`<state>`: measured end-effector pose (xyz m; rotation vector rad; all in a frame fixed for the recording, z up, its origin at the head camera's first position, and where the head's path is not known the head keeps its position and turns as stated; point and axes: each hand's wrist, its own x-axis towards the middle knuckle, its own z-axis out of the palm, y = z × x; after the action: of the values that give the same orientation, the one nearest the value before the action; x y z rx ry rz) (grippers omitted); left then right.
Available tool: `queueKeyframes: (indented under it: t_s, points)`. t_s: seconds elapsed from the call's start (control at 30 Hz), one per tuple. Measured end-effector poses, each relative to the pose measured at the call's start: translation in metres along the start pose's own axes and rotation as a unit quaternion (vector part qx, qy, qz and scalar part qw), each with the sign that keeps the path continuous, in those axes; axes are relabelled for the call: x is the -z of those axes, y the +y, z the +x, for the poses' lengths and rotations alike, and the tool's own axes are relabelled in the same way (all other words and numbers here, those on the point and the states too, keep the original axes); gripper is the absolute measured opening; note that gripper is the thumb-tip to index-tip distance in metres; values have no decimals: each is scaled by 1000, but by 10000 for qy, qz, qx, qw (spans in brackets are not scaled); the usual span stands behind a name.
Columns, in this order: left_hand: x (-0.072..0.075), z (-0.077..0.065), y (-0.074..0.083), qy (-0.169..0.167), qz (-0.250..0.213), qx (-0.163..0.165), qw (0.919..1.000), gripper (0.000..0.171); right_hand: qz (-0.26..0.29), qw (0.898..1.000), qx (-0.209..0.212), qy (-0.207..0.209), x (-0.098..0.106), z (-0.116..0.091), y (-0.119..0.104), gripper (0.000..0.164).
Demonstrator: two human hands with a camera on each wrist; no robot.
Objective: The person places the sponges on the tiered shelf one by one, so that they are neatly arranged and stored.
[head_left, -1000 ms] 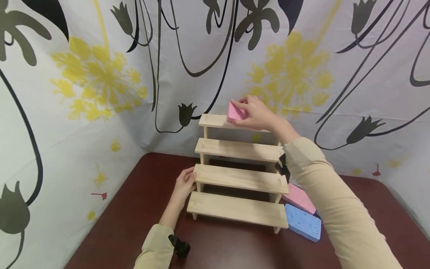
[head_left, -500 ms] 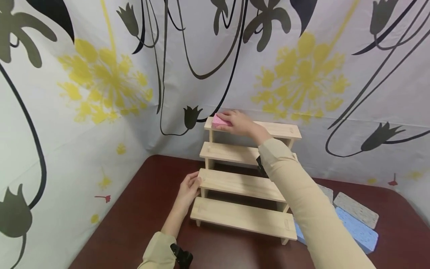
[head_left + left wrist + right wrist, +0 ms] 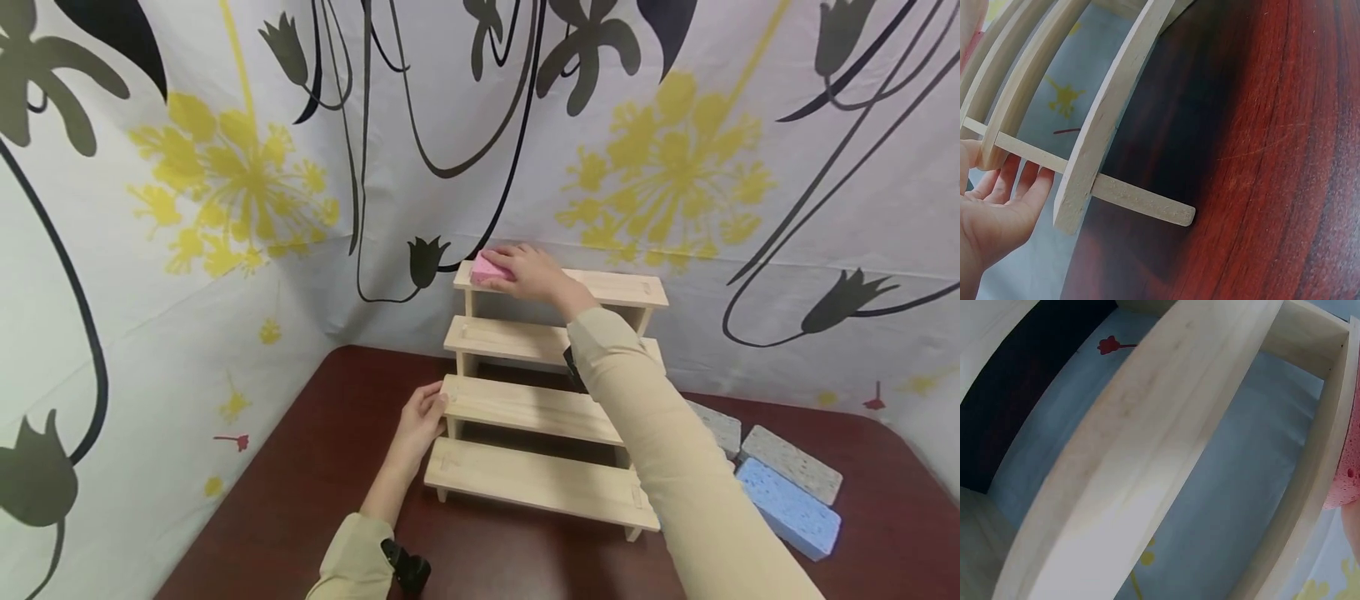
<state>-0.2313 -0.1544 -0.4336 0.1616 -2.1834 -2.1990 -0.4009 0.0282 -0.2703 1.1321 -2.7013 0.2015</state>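
Across the table [image 3: 487, 562], one wooden rack [image 3: 525, 406] of four shelves is set, its right side partly covered by the right sleeve [image 3: 660, 433]. The third shelf down is gripped at its left end by the left hand [image 3: 420, 421], its fingers partly hidden. One blue block [image 3: 787, 508] and two grey blocks [image 3: 791, 462] are seen, one grey half-hidden. One pink block [image 3: 489, 267], cut off in the right wrist view, is held by the right hand's [image 3: 532, 273] curled fingers at the top shelf's left end.
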Motion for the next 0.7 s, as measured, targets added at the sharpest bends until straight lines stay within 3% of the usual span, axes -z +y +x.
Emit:
queueKeyframes:
  t_s: [0.17,0.3,0.5,0.7]
  points:
    - [-8,-2,-7,-89,-68,97,9999,42,-67,9997,-24,-227,-2,-16,5,71]
    - [-9,-3,-8,-99,-78,157,9998,42,212,9994,-218,-133,5,-31,9,82]
    - [-5,-1,-4,-40,9,163,9999,42,776,9956,-456,266,22,-63,16,83]
    - [0,6,4,-67,-59,249,9996,42,1185,9871,-483,963,32,-114,29,71]
